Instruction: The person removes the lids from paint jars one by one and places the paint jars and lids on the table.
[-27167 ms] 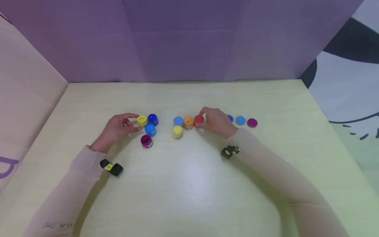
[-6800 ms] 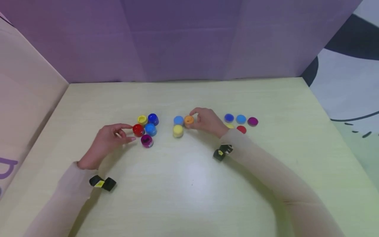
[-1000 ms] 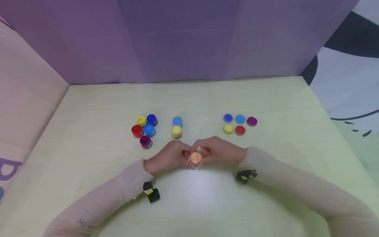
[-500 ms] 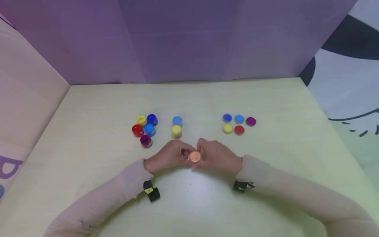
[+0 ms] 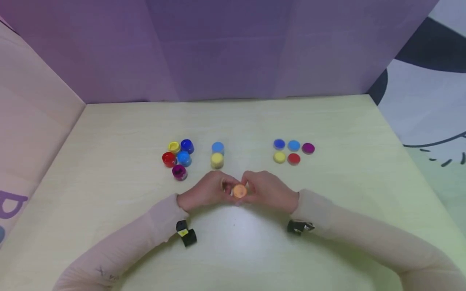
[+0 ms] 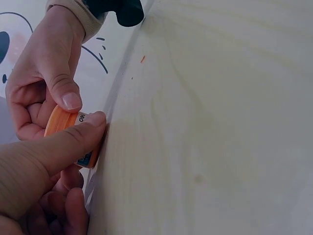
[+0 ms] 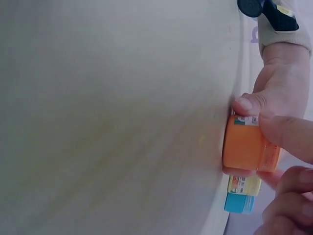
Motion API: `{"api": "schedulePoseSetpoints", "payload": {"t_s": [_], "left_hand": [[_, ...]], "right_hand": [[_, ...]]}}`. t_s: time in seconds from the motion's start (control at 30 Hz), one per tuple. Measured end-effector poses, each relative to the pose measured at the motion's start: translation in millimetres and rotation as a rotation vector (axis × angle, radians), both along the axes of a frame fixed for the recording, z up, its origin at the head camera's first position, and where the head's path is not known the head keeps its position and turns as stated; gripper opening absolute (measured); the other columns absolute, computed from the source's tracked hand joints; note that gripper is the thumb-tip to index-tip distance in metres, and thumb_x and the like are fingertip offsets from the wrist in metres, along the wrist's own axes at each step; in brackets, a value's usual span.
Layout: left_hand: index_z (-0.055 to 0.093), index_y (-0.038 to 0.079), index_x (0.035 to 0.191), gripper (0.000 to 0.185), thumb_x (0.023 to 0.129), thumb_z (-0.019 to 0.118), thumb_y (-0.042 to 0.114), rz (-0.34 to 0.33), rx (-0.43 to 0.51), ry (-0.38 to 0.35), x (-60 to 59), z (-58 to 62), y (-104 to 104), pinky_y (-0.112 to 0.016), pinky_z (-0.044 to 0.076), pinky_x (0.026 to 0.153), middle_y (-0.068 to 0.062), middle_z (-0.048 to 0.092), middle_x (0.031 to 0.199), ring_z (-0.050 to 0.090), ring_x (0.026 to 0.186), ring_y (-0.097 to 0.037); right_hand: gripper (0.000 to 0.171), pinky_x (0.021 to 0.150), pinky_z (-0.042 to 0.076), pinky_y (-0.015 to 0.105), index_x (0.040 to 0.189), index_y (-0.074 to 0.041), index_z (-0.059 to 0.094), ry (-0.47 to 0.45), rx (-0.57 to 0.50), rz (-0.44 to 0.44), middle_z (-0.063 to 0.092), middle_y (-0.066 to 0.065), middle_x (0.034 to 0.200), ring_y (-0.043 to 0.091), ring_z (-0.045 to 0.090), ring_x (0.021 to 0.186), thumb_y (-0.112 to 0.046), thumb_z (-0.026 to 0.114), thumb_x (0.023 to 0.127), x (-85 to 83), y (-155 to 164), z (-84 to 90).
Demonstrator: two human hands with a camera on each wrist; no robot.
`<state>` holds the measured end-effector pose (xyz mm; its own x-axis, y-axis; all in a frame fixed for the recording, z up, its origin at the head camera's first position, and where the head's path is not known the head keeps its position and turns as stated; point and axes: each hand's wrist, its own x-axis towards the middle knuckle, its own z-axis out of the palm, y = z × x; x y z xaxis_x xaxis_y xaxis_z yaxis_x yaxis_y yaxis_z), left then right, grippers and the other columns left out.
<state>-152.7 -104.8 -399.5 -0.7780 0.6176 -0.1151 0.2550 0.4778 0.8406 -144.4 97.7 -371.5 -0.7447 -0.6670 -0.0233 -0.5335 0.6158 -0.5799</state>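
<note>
A small orange paint jar (image 5: 239,191) is held between both hands over the near middle of the table. My left hand (image 5: 207,192) grips its body, the thumb (image 6: 83,132) lying across the label in the left wrist view. From the other side my right hand (image 5: 269,190) pinches the ridged orange lid (image 7: 270,155), which sits on the jar. Beyond the hands, a light blue jar (image 5: 218,148) and a pale yellow jar (image 5: 217,160) stand close together with lids on. Some fingers of each hand are hidden behind the jar and hands.
To the left stand several lidless jars: yellow (image 5: 174,147), dark blue (image 5: 187,146), red (image 5: 169,159), light blue (image 5: 184,158) and purple (image 5: 179,172). Several loose lids lie at right, among them a red lid (image 5: 294,159) and a purple lid (image 5: 308,148). A purple wall (image 5: 233,52) borders the table's back edge.
The orange jar has come from the middle group into both hands. Since the oldest frame, the red jar has joined the left group, its lid the right. Lately the right fingers shifted slightly.
</note>
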Motion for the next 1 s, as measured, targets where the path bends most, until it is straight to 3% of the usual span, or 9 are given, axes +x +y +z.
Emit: {"api": "schedulePoseSetpoints", "payload": {"t_s": [0.23,0.43,0.67,0.77,0.87,1.0], "left_hand": [[0.074,0.021,0.097,0.026,0.073,0.082,0.024,-0.008,0.000,0.002,-1.3,1.1,-0.6,-0.022,0.034,0.057,0.003,0.051,0.062,0.047,0.063,-0.014],[0.072,0.020,0.084,0.016,0.073,0.082,0.024,-0.011,-0.029,0.004,-2.4,0.1,-0.1,-0.023,0.034,0.057,0.003,0.048,0.058,0.046,0.060,-0.014],[0.069,0.018,0.081,0.016,0.073,0.082,0.024,-0.012,-0.041,0.006,-2.3,-0.7,-0.2,-0.022,0.035,0.057,0.003,0.048,0.058,0.047,0.060,-0.013],[0.068,0.018,0.078,0.015,0.074,0.081,0.023,-0.012,-0.034,0.007,-2.1,-0.6,-0.3,-0.022,0.035,0.058,0.004,0.048,0.058,0.047,0.060,-0.013],[0.067,0.017,0.077,0.015,0.075,0.081,0.022,-0.014,-0.029,0.009,-2.1,-0.7,-0.2,-0.022,0.035,0.058,0.004,0.047,0.058,0.047,0.061,-0.013],[0.071,0.018,0.085,0.013,0.076,0.080,0.020,-0.022,-0.025,0.018,-2.0,-1.2,-0.7,-0.022,0.035,0.058,0.004,0.048,0.060,0.047,0.061,-0.012]], "right_hand": [[0.019,0.056,0.037,0.020,0.097,-0.017,0.064,-0.040,-0.039,0.125,0.046,-0.012,0.063,0.004,0.039,0.056,-0.020,0.074,0.081,-12.3,6.9,1.5],[0.026,0.060,0.037,0.022,0.107,-0.025,0.065,-0.129,-0.061,0.280,0.039,-0.012,0.063,0.005,0.039,0.057,-0.021,0.073,0.083,-30.1,12.9,0.0],[0.033,0.061,0.037,0.021,0.118,-0.020,0.064,-0.198,-0.092,0.416,0.035,-0.012,0.063,0.004,0.037,0.058,-0.015,0.069,0.086,-44.3,16.0,-2.0],[0.037,0.061,0.036,0.022,0.121,-0.018,0.063,-0.233,-0.096,0.408,0.038,-0.010,0.065,0.006,0.038,0.059,-0.014,0.070,0.085,-44.5,15.8,-0.6],[0.039,0.058,0.034,0.022,0.120,-0.019,0.062,-0.258,-0.079,0.347,0.038,-0.009,0.063,0.007,0.037,0.058,-0.018,0.074,0.082,-39.5,14.2,-1.1],[0.040,0.051,0.030,0.021,0.111,-0.020,0.056,-0.193,0.021,0.217,0.037,-0.009,0.057,0.005,0.035,0.051,-0.034,0.075,0.079,-25.8,7.7,-0.7]]}}
